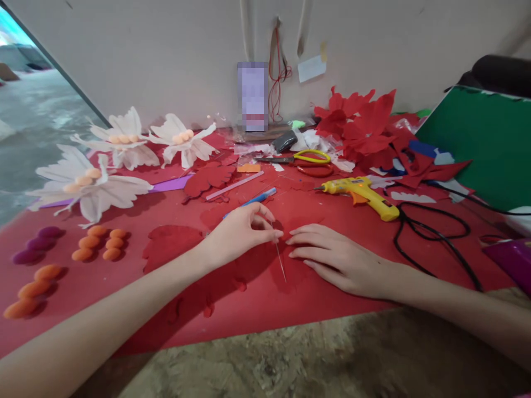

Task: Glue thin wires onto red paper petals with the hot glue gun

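Observation:
My left hand (244,229) pinches a thin, pale, needle-like strand (281,262) between thumb and fingertips. The strand slants down to the right over a red petal-shaped piece (290,281), which blends into the red sheet (249,326) beneath it. My right hand (338,257) lies flat with its fingers out, on or just above that piece, its fingertips close to my left thumb. Left of my left wrist are more red petals (170,240). Small curled red scraps (208,307) lie in front. Behind my left hand is a blue pen (261,195), partly hidden.
A yellow glue gun (363,193) with a black cord (448,249) lies at right. Yellow-handled scissors (309,157) rest behind. White flowers (91,185) and orange pompoms (89,242) sit at left. Red flowers (365,124) stand at back right, near a green board (481,143).

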The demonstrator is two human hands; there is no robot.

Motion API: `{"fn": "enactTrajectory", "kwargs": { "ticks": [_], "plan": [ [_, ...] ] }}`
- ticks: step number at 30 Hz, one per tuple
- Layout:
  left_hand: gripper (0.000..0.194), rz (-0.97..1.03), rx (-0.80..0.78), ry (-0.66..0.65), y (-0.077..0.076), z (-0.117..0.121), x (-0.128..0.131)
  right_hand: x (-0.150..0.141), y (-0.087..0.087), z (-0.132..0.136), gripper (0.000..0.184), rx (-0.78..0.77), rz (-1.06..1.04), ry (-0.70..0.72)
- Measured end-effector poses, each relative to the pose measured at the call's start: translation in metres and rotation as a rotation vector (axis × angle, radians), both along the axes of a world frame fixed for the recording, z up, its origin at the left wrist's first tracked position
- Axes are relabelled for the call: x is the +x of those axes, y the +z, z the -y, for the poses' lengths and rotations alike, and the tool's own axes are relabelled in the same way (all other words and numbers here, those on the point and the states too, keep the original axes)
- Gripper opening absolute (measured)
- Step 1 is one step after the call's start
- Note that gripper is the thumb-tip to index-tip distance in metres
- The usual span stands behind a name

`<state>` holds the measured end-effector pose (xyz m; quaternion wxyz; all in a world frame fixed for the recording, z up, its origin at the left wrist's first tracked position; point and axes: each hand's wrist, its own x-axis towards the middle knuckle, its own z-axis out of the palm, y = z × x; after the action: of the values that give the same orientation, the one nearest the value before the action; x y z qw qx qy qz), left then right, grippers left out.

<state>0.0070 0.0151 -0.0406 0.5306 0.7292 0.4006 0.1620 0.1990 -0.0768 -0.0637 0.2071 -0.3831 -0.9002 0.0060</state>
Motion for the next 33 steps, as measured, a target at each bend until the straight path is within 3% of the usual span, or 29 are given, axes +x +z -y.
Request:
{"fn": "enactTrajectory", "kwargs": {
  "ticks": [4,7,10,14,17,33],
  "plan": [
    [0.029,-0.179,0.413,-0.024,0.003,-0.003,-0.004,0.000,0.000,0.000,0.030,0.037,0.011,-0.001],
    [0.033,-0.242,0.577,-0.055,0.002,-0.003,-0.010,0.001,-0.002,-0.001,0.030,0.030,0.017,0.003],
    [0.041,-0.258,0.598,-0.115,-0.005,0.004,-0.019,0.001,-0.003,-0.001,0.029,0.021,0.008,0.005],
    [0.073,-0.287,0.686,-0.215,-0.013,0.019,-0.025,0.001,-0.003,-0.001,0.030,0.024,-0.006,-0.004],
    [0.084,-0.322,0.755,-0.261,-0.014,0.026,-0.022,0.001,-0.002,-0.001,0.030,0.032,0.012,0.010],
    [0.092,-0.376,0.749,-0.270,-0.017,0.031,-0.018,0.003,0.003,0.003,0.035,0.014,0.068,0.159]
  ]
}}
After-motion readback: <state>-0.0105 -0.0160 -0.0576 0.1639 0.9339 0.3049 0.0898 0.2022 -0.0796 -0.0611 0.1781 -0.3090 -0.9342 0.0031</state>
